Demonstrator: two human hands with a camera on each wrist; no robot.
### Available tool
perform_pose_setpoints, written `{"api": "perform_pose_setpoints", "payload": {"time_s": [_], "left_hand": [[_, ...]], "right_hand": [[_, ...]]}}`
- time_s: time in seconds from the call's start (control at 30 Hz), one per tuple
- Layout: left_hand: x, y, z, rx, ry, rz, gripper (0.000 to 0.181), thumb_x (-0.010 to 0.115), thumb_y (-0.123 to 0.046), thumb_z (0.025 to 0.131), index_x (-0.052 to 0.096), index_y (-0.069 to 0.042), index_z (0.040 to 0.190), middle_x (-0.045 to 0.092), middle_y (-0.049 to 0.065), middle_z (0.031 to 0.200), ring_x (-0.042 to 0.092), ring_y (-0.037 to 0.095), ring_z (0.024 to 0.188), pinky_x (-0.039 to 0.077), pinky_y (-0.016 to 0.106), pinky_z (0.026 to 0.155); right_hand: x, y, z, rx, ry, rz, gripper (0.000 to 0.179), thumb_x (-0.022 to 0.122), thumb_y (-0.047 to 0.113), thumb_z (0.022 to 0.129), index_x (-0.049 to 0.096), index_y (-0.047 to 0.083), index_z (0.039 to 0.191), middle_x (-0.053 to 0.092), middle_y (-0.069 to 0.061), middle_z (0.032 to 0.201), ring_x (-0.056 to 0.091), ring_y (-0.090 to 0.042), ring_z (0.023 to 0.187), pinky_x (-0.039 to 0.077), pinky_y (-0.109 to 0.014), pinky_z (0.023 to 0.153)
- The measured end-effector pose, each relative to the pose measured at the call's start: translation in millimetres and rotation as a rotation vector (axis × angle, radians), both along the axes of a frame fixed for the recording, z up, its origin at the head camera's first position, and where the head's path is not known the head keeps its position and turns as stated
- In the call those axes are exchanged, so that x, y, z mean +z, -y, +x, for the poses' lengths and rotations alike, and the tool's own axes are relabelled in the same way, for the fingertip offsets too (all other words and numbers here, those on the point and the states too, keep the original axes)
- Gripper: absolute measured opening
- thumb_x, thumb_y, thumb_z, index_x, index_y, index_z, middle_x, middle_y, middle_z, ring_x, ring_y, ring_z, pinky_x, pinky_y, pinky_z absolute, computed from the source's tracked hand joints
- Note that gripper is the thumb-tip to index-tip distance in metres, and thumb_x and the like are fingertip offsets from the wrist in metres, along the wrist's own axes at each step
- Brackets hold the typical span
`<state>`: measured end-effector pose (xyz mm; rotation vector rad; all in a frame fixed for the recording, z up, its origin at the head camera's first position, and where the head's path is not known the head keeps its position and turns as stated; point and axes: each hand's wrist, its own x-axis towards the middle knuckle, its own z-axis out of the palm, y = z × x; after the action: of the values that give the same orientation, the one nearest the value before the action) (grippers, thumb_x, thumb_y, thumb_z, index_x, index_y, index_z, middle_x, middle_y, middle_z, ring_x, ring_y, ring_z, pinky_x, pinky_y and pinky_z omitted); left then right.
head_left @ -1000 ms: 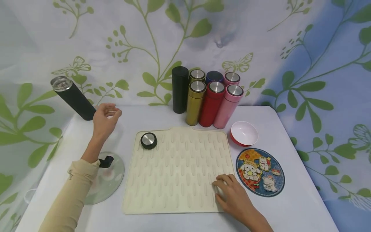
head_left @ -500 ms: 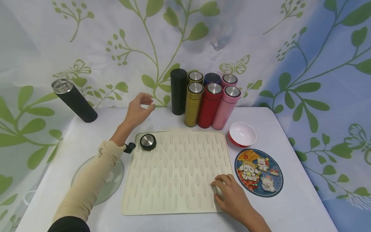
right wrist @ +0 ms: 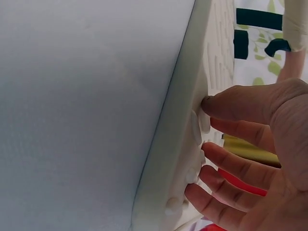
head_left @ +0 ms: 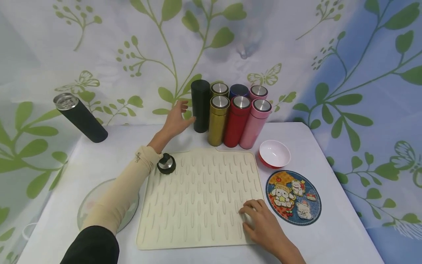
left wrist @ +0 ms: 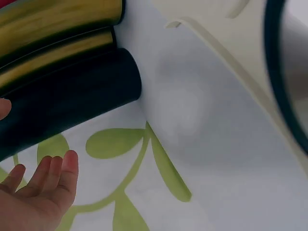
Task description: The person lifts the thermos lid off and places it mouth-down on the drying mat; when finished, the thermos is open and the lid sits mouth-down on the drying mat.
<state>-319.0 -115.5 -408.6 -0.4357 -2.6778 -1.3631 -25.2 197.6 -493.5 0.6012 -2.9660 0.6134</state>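
My left hand (head_left: 177, 120) is at the left side of a standing black thermos (head_left: 200, 106), thumb and fingers spread apart. In the left wrist view the fingers of the left hand (left wrist: 45, 192) stand beside the dark thermos (left wrist: 91, 91), a gap showing between them. My right hand (head_left: 262, 224) rests at the lower right of a cream ridged mat (head_left: 197, 205), its fingers loosely bent. The right wrist view shows the fingertips of that hand (right wrist: 255, 159) at the mat's surface with nothing held. A black lid with a silver top (head_left: 168, 167) lies on the mat's upper left.
Beside the black thermos stand gold (head_left: 217, 124), red (head_left: 236, 126) and pink (head_left: 254, 126) thermoses, with more behind. An open black thermos (head_left: 84, 119) stands far left. A red-and-white bowl (head_left: 274, 153) and a round cartoon mat (head_left: 273, 211) are right; a round translucent mat (head_left: 87, 211) is left.
My left hand has moved right, from beside the open black thermos at far left to the other black thermos in the group. The right hand has stayed in place.
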Motion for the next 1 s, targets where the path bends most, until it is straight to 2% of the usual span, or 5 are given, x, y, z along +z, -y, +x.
{"api": "perform_pose_setpoints", "payload": {"time_s": [0.23, 0.4, 0.6, 0.77, 1.0], "left_hand": [[3.1, -20.0, -12.4, 0.035, 0.005, 0.023, 0.082, 0.076, -0.026, 0.088, 0.028, -0.004, 0.151, 0.048, 0.022, 0.141, 0.047, 0.035, 0.130, 0.042, 0.047, 0.103], [-3.3, -28.5, -19.8, 0.074, 0.005, 0.066, 0.083, 0.078, -0.027, 0.086, 0.031, -0.003, 0.150, 0.052, 0.021, 0.139, 0.049, 0.034, 0.129, 0.042, 0.046, 0.103], [-16.4, -33.3, -26.3, 0.084, -0.024, 0.090, 0.085, 0.081, -0.026, 0.083, 0.032, -0.001, 0.148, 0.055, 0.023, 0.136, 0.053, 0.035, 0.126, 0.043, 0.046, 0.103], [-24.5, -34.9, -28.7, 0.089, -0.055, 0.117, 0.081, 0.081, -0.027, 0.083, 0.035, -0.002, 0.145, 0.059, 0.024, 0.132, 0.055, 0.036, 0.124, 0.045, 0.047, 0.100], [-28.2, -33.1, -24.0, 0.116, -0.053, 0.121, 0.077, 0.083, -0.028, 0.082, 0.043, -0.001, 0.142, 0.059, 0.022, 0.129, 0.055, 0.034, 0.122, 0.044, 0.047, 0.100]], "right_hand": [[0.8, -3, 0.3, -0.006, -0.037, -0.014, 0.034, 0.089, 0.014, 0.067, 0.073, 0.020, 0.096, 0.060, 0.004, 0.109, 0.052, -0.018, 0.104, 0.051, -0.039, 0.087], [-2.6, -2, 1.7, -0.004, -0.071, -0.036, 0.035, 0.088, 0.014, 0.065, 0.072, 0.021, 0.095, 0.061, 0.002, 0.108, 0.052, -0.018, 0.103, 0.051, -0.038, 0.085], [-4.0, 2, 2.1, -0.002, -0.108, -0.062, 0.035, 0.088, 0.012, 0.063, 0.072, 0.020, 0.093, 0.063, -0.001, 0.108, 0.054, -0.020, 0.103, 0.051, -0.040, 0.086], [-5.4, 3, 2.0, -0.014, -0.134, -0.083, 0.036, 0.087, 0.009, 0.061, 0.072, 0.020, 0.092, 0.063, 0.001, 0.106, 0.054, -0.019, 0.101, 0.051, -0.039, 0.084], [-7.1, 2, 1.9, -0.020, -0.132, -0.096, 0.035, 0.085, 0.009, 0.061, 0.072, 0.020, 0.092, 0.064, 0.001, 0.106, 0.055, -0.019, 0.102, 0.051, -0.039, 0.085]]}}
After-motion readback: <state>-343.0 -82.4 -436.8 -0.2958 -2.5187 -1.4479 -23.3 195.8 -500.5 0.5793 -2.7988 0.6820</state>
